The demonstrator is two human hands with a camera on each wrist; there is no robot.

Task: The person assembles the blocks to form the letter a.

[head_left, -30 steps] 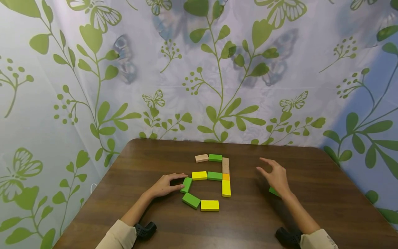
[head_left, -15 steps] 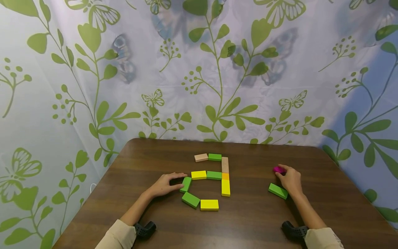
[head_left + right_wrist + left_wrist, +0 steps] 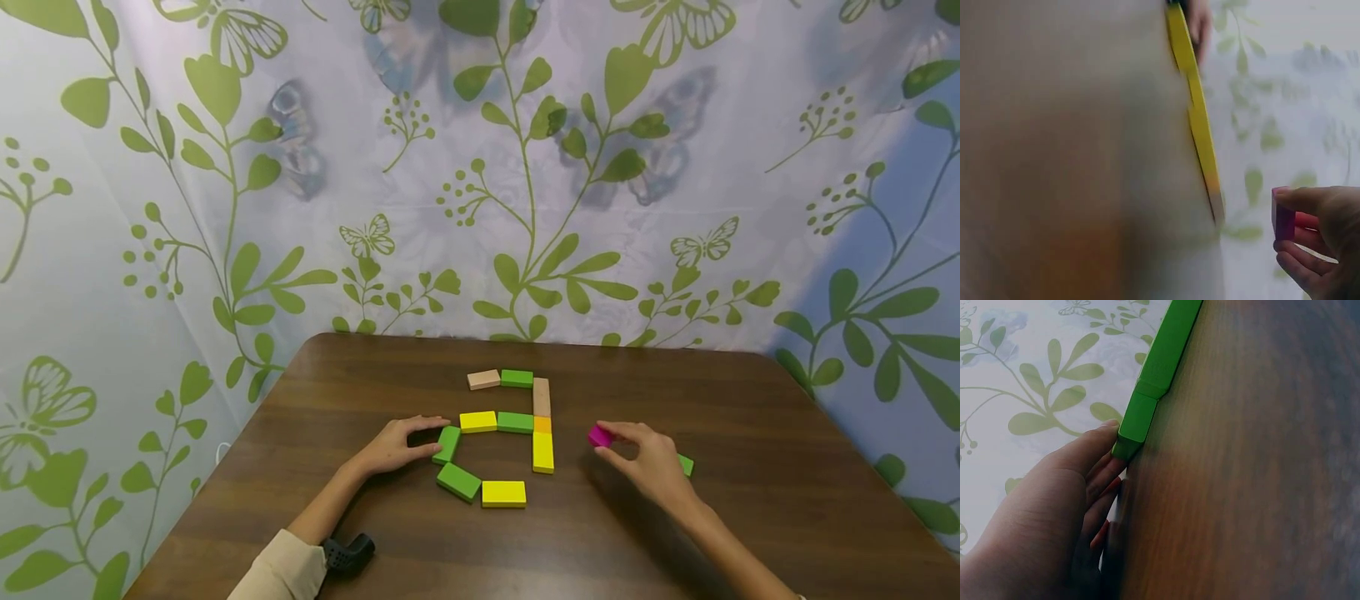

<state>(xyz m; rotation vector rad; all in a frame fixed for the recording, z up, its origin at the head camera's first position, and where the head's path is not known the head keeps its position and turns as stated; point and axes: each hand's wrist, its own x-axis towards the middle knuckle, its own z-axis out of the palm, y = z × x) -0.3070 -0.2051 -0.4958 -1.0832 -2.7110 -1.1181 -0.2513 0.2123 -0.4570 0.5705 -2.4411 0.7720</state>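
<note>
My right hand [image 3: 652,462] pinches a small magenta block [image 3: 599,436] between thumb and fingers, held over the table right of the block figure. In the right wrist view the magenta block [image 3: 1283,214] stands at the fingertips. At the figure's left side, my left hand [image 3: 393,447] touches a green block [image 3: 447,445] with thumb and index fingertips, its fingers relaxed. That green block [image 3: 1137,419] also shows at the fingertips in the left wrist view. Another green block [image 3: 459,482] and a yellow block [image 3: 503,494] lie along the figure's near side.
A yellow block [image 3: 478,422] and a green block [image 3: 515,422] form the middle row. Right of it, a wooden block [image 3: 542,397], an orange piece [image 3: 542,425] and a yellow block [image 3: 543,452] line up. A loose green block [image 3: 686,464] lies partly behind my right hand.
My right hand reached right, took hold of the magenta block and carried it left toward the figure. The left hand has stayed at the green block.
</note>
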